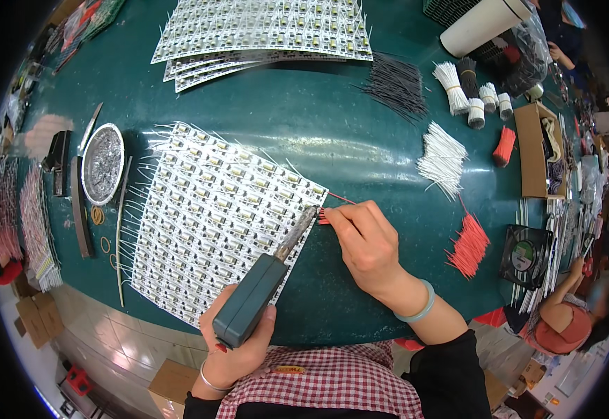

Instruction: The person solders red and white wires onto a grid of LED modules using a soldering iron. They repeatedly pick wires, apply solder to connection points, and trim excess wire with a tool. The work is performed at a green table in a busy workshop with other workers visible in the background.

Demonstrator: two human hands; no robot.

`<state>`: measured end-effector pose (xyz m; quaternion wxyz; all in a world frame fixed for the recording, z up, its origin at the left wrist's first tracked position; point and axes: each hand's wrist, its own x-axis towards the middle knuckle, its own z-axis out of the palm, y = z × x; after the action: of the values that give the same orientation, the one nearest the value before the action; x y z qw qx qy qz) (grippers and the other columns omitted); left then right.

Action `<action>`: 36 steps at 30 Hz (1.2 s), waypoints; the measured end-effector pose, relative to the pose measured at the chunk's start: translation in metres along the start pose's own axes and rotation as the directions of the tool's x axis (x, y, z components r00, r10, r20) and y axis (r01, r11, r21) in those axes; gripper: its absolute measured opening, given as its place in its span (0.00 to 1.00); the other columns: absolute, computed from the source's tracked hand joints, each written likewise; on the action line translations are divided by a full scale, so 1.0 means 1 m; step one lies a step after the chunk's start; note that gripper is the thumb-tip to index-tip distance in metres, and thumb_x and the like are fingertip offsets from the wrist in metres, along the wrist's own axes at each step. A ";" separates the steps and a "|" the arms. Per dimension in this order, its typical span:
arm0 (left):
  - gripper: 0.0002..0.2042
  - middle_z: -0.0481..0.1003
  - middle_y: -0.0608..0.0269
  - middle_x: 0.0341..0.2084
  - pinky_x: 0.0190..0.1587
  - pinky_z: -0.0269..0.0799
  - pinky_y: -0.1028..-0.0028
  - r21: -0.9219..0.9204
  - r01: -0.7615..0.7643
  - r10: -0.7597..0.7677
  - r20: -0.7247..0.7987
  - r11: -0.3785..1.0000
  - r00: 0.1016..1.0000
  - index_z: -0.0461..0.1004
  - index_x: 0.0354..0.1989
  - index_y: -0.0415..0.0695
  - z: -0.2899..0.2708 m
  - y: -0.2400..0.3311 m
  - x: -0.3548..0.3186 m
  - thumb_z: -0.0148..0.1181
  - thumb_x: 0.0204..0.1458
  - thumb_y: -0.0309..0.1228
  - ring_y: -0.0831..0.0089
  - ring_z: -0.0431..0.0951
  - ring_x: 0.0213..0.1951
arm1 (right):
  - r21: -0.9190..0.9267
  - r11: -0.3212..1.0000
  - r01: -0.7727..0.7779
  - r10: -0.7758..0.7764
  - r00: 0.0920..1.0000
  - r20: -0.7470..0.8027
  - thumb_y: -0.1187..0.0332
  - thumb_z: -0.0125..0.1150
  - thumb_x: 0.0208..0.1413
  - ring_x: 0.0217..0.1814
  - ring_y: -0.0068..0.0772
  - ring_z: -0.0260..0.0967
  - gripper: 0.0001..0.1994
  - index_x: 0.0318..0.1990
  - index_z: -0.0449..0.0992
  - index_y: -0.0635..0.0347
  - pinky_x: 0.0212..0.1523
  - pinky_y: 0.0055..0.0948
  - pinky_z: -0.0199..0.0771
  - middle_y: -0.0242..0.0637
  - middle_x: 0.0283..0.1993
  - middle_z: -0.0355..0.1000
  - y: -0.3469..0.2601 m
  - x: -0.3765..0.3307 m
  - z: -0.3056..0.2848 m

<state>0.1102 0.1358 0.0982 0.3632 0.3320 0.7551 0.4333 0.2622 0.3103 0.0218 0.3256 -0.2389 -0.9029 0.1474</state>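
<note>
My left hand (231,349) grips the dark green handle of a soldering iron (259,290); its metal tip rests at the right edge of a white circuit board panel (207,216) lying on the green table (332,140). My right hand (367,244) pinches short red wires (324,215) and holds one against the panel's edge right at the iron's tip. Many thin white wires stick out along the panel's left and top sides.
More white panels (262,35) are stacked at the back. Bundles of white wires (443,159), red wires (470,246) and black wires (395,87) lie to the right. A round metal tin (102,164) sits left. Another person (570,321) sits at lower right beside a small fan (526,255).
</note>
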 end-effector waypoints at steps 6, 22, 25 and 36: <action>0.08 0.72 0.66 0.24 0.27 0.63 0.81 -0.005 0.013 -0.013 0.014 1.000 1.000 0.76 0.36 0.34 0.001 0.002 0.001 0.64 0.46 0.19 0.83 0.68 0.24 | 0.004 1.000 -0.002 0.002 1.000 0.014 0.81 0.61 0.38 0.33 0.38 0.69 0.17 0.41 0.75 0.70 0.31 0.30 0.73 0.41 0.35 0.70 0.000 0.001 -0.001; 0.11 0.76 0.58 0.26 0.27 0.71 0.75 0.030 -0.034 0.038 -0.125 0.999 0.991 0.79 0.36 0.35 -0.004 -0.021 -0.014 0.68 0.43 0.23 0.74 0.75 0.23 | -0.008 1.000 -0.007 0.007 1.000 -0.005 0.81 0.61 0.38 0.33 0.38 0.69 0.17 0.41 0.74 0.68 0.30 0.30 0.72 0.39 0.35 0.70 -0.001 0.000 0.001; 0.11 0.76 0.59 0.25 0.26 0.70 0.75 0.007 -0.026 0.027 -0.151 1.000 0.988 0.79 0.35 0.36 -0.003 -0.022 -0.017 0.69 0.43 0.24 0.73 0.76 0.23 | -0.021 1.000 0.011 -0.012 1.000 -0.022 0.80 0.62 0.38 0.34 0.38 0.69 0.17 0.42 0.74 0.68 0.30 0.31 0.71 0.40 0.36 0.71 -0.001 -0.001 0.002; 0.11 0.75 0.59 0.27 0.27 0.69 0.75 0.037 -0.038 0.042 -0.103 0.999 0.994 0.78 0.36 0.35 -0.008 -0.021 -0.020 0.68 0.43 0.23 0.73 0.74 0.23 | 0.024 0.999 0.044 -0.044 0.999 -0.016 0.79 0.62 0.39 0.32 0.37 0.69 0.18 0.42 0.75 0.71 0.29 0.29 0.70 0.41 0.35 0.72 -0.010 -0.008 0.000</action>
<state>0.1101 0.1074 0.0880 0.3091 0.3305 0.7736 0.4436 0.2647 0.2975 0.0222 0.3387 -0.2164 -0.9035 0.1491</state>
